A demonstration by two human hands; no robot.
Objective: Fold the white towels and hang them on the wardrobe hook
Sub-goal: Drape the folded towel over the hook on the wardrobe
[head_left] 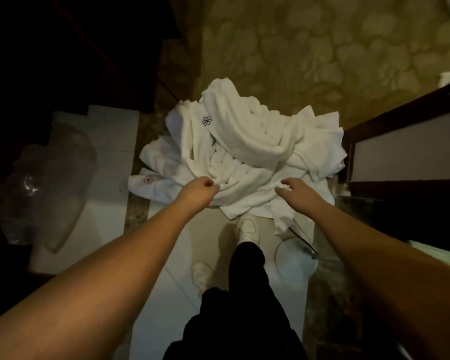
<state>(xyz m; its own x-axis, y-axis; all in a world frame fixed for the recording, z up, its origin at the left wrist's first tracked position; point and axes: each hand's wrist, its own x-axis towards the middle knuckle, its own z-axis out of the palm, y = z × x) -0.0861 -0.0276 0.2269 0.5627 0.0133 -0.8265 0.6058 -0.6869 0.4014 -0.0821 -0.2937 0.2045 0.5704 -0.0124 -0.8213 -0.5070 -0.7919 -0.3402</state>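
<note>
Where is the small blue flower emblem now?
In the head view, the blue flower emblem sits on the upper left part of the white towel pile, beyond the left hand and near the patterned carpet.

Dim, warm light. Olive carpet (322, 48) with pale petal pattern across upper floor. Pale glossy tile floor (166, 294) below, edged by mottled stone border (134, 211). Dark wood furniture edge (400, 110) at right. Crumpled clear plastic bag (44, 190) on white surface (109, 141) at left.
</note>
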